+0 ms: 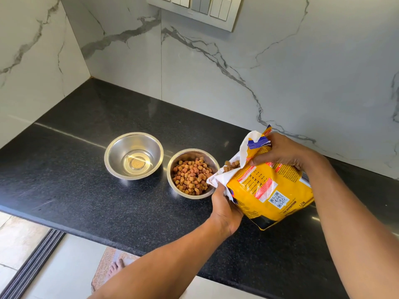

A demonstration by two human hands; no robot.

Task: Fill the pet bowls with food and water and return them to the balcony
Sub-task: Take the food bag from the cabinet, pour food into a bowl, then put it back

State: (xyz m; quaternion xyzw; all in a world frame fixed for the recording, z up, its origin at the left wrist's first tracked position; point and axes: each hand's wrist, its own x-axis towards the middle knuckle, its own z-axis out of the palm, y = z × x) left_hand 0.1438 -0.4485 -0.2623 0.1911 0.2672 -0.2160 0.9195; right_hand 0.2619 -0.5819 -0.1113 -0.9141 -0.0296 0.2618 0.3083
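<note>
On the black granite counter (86, 147), the steel bowl of kibble (192, 173) sits just right of the second steel bowl (133, 155), which holds only a small tan residue, while the yellow food bag (269, 188), tilted mouth-first at the kibble bowl's right rim, is gripped by the left hand (225, 209) beneath its opening and the right hand (287, 151) closed over its top, its lower corner hidden.

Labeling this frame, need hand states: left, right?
Left hand: closed on the food bag, near its open mouth.
Right hand: closed on the bag's top.
</note>
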